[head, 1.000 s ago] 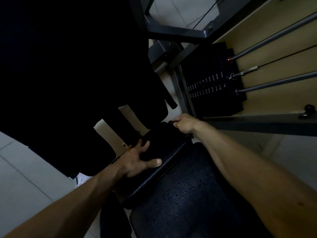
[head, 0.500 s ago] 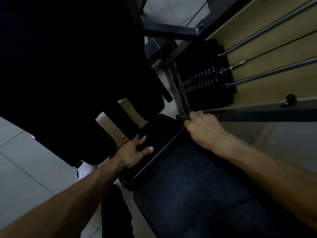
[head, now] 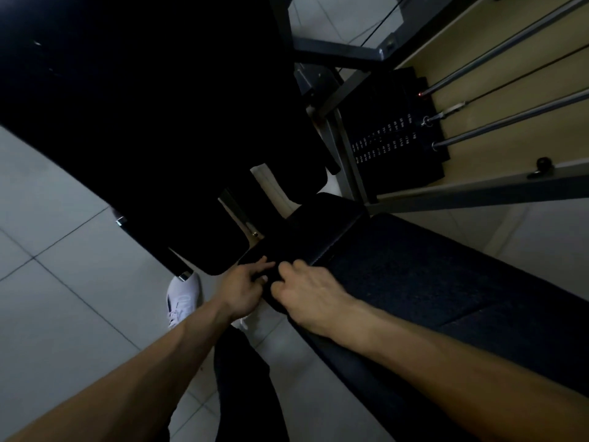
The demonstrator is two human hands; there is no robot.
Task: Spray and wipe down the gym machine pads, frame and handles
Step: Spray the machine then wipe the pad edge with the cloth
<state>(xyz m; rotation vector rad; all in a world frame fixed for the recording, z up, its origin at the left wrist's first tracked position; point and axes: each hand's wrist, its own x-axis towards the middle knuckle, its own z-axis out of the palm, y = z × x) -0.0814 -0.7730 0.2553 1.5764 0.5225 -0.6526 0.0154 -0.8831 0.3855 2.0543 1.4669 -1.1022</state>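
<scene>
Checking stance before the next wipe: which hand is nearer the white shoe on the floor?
Left. In the picture, the left hand sits just right of the white shoe. The right hand lies beyond it, at the black pad's near end.

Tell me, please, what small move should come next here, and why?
Probably slide the right hand sideways onto the seat and wipe there. Both hands meet at the near end of the narrow pad, the left hand touching its edge, so no length of it lies ahead. It is too dark to tell what, if anything, the hands hold.
</scene>
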